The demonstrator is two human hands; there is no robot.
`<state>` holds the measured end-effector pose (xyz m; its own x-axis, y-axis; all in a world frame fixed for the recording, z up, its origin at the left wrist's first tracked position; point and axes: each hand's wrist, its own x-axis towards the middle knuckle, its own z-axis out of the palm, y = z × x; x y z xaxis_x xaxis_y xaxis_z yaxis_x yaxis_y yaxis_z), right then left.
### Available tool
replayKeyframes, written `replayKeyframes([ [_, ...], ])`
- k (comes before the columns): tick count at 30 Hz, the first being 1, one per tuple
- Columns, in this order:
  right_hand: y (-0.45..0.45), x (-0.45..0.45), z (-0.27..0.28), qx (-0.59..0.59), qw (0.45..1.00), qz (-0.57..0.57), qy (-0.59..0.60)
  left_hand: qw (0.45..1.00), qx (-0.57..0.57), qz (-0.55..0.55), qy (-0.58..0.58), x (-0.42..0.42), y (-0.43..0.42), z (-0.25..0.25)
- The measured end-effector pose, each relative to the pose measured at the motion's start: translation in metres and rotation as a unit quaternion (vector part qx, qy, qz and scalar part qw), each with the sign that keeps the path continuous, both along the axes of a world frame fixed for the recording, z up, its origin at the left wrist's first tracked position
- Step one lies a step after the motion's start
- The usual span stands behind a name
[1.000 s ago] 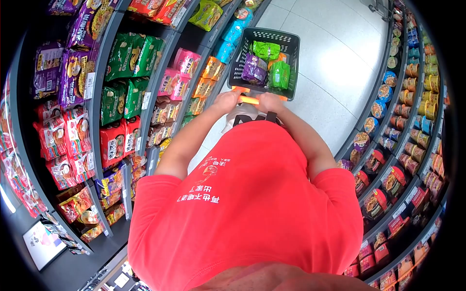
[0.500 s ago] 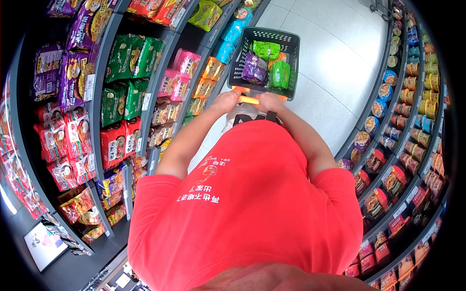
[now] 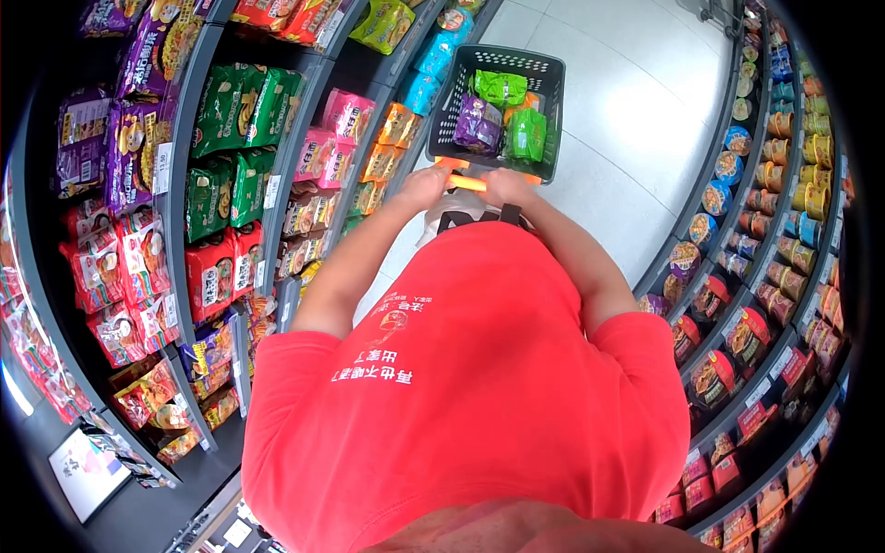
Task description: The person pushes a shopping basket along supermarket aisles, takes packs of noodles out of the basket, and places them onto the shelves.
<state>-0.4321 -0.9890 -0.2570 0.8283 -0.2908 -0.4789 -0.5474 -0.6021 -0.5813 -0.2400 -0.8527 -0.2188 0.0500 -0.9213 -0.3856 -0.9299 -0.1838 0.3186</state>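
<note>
Both my hands are closed on an orange handle (image 3: 468,183) at the near side of a black perforated basket (image 3: 551,152). My left hand (image 3: 425,187) grips its left part, and my right hand (image 3: 506,188) grips it further right. Inside the basket lie a purple packet (image 3: 477,123), a green packet (image 3: 501,88) at the back and another green packet (image 3: 525,135) at the right. An orange packet shows partly between them.
Shelves of bagged noodles, with green packs (image 3: 226,109) and pink packs (image 3: 347,116), stand close at the left. Shelves of cup noodles (image 3: 728,167) curve along the right. A pale tiled floor (image 3: 636,101) runs between them.
The basket and both my hands have shifted slightly left and up in the view. My grip on the handle and the packets in the basket look the same.
</note>
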Motion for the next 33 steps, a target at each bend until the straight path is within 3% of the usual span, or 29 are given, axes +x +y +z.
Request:
replayKeyframes([
  [33,-0.003,0.004,0.004,0.014,0.999,-0.016,-0.025,0.998,0.045,0.032,0.029,0.008,-0.013,0.009],
])
